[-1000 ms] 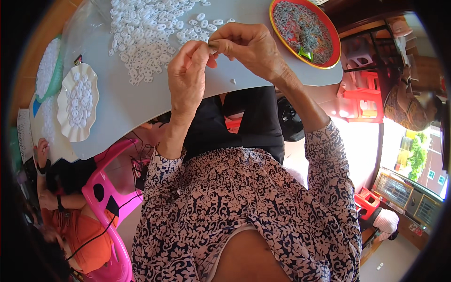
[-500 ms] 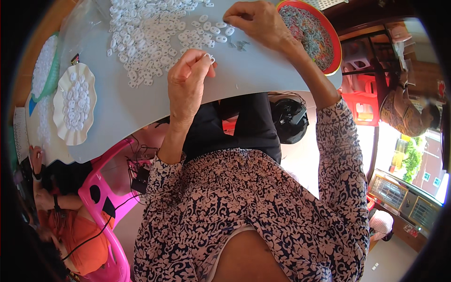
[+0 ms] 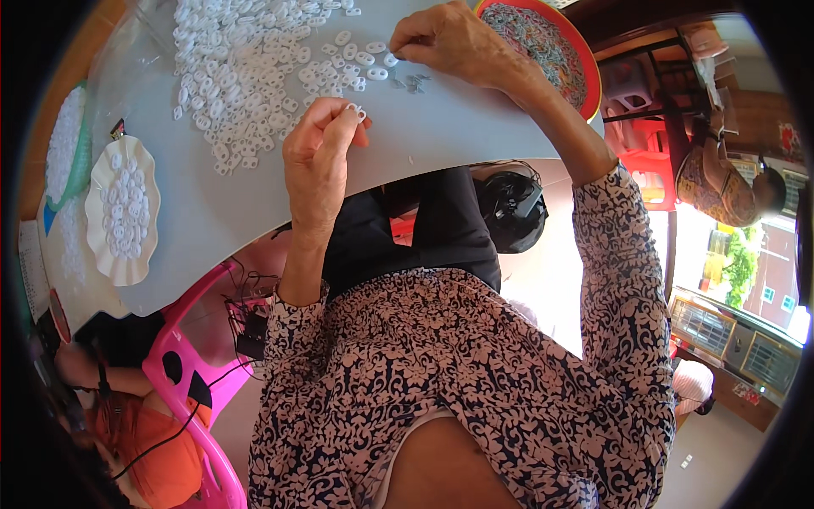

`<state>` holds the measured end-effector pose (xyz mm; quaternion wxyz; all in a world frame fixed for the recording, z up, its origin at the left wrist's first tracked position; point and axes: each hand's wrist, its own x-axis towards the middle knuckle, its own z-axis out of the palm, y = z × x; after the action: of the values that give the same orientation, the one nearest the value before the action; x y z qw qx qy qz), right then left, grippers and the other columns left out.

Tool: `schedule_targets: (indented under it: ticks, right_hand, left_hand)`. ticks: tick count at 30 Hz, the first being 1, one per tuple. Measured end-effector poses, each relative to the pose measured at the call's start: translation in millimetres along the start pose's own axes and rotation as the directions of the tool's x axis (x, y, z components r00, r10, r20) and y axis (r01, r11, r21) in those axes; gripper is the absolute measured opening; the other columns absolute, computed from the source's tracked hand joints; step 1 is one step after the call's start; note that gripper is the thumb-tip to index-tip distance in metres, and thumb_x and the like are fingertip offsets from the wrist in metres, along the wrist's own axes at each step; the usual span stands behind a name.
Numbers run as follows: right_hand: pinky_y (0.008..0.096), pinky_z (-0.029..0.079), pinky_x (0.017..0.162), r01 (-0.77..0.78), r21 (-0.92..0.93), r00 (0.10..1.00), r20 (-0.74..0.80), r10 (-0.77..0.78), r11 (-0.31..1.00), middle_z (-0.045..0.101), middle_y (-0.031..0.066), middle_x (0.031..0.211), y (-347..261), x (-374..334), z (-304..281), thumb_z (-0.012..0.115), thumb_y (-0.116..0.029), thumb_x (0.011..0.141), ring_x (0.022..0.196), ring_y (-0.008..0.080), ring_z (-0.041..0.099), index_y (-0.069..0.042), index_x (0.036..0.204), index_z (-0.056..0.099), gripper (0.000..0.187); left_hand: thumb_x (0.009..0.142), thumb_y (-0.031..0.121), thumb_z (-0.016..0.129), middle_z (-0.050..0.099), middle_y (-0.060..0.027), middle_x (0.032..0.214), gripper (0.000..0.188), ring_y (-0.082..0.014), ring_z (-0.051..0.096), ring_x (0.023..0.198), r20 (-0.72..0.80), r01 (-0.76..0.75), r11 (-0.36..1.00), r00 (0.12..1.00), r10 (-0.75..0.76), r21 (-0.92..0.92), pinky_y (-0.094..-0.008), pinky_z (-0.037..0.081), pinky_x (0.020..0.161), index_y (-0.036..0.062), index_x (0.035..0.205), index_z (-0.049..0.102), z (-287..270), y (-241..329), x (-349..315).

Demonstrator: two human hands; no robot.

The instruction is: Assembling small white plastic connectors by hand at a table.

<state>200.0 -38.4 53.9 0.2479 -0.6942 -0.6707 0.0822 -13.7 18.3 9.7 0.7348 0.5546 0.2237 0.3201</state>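
Observation:
My left hand [image 3: 318, 161] is closed, with a small white plastic two-holed piece [image 3: 357, 111] pinched at the tips of thumb and forefinger. My right hand [image 3: 462, 47] bends over the table at the upper middle, thumb and fingers drawn together. Its fingertips are beside a white oval piece [image 3: 377, 74] and a little heap of grey metal bits [image 3: 414, 82]; whatever they pinch is too small or hidden to make out. A large spread of white plastic pieces [image 3: 225, 85] covers the table beyond my left hand.
A red-rimmed bowl [image 3: 591, 68] of tiny grey and coloured bits stands right of my right hand. At left are a wavy cream dish [image 3: 99, 242] of white ovals and a green container [image 3: 82, 161]. A pink chair [image 3: 191, 382] and another person in orange [image 3: 161, 450] are lower left.
The whole view has shifted slightly left. My right fingertips have come down closer to the grey metal bits. My left hand keeps its pinch. The other person's hand has left the table edge.

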Motion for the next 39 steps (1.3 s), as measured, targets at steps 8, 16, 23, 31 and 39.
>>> schedule_targets:
  ticks: [8, 16, 23, 31, 39]
  right_hand:
    - [0.0318, 0.052, 0.070, 0.060, -0.135, 0.996, 0.074, -0.051, 0.989, 0.066, 0.0126, 0.084, -2, -10, 11, 0.062, -0.005, 0.078, 0.071, 0.0252, 0.064, 0.001, 0.086, 0.068, 0.012]
    - [0.0395, 0.050, 0.072, 0.060, -0.126, 0.998, 0.041, -0.055, 0.990, 0.065, 0.0147, 0.077, 7, -14, 12, 0.061, -0.010, 0.077, 0.074, 0.0322, 0.062, -0.004, 0.081, 0.067, 0.010]
    - [0.0432, 0.051, 0.071, -0.027, -0.297, 0.993, 0.104, 0.060, 0.954, 0.064, 0.0197, 0.077, -16, -3, 18, 0.060, -0.007, 0.076, 0.076, 0.0355, 0.063, 0.000, 0.080, 0.065, 0.010]
    - [0.0426, 0.052, 0.067, -0.107, -0.361, 0.985, 0.087, 0.148, 0.926, 0.063, 0.0218, 0.077, -28, -3, 15, 0.060, -0.006, 0.071, 0.074, 0.0377, 0.064, 0.002, 0.078, 0.063, 0.011]
    - [0.0254, 0.048, 0.059, -0.275, 0.576, 0.936, -0.021, 0.351, 0.769, 0.062, 0.0068, 0.067, -39, -43, 28, 0.065, -0.007, 0.069, 0.062, 0.0105, 0.058, 0.002, 0.075, 0.060, 0.012]
  left_hand:
    - [0.087, 0.012, 0.053, 0.053, -0.0007, 0.066, 0.014, -0.0062, 0.047, 0.067, 0.018, -0.014, 1.000, 1.000, 0.014, 0.003, -0.0205, 0.036, 0.064, 0.0014, 0.080, 0.058, 1, 0, 1]
    - [0.087, 0.012, 0.053, 0.053, 0.0001, 0.066, 0.014, -0.0056, 0.047, 0.067, 0.016, -0.007, 1.000, 1.000, 0.007, 0.028, -0.0203, 0.036, 0.064, 0.0018, 0.080, 0.058, 1, -1, 1]
    - [0.087, 0.013, 0.053, 0.054, 0.0000, 0.068, 0.013, -0.0055, 0.046, 0.066, 0.015, -0.011, 0.999, 1.000, 0.010, 0.036, -0.0203, 0.036, 0.063, 0.0017, 0.081, 0.058, 0, -1, 1]
    - [0.087, 0.013, 0.053, 0.056, -0.0004, 0.069, 0.013, -0.0057, 0.047, 0.066, 0.007, -0.026, 0.999, 1.000, 0.026, 0.034, -0.0195, 0.035, 0.060, 0.0014, 0.082, 0.058, 2, -2, 2]
    - [0.087, 0.009, 0.054, 0.056, -0.0011, 0.073, 0.010, -0.0060, 0.048, 0.064, 0.119, -0.202, 0.966, 0.976, 0.184, 0.159, -0.0201, 0.039, 0.059, -0.0004, 0.084, 0.057, 5, 0, 1]
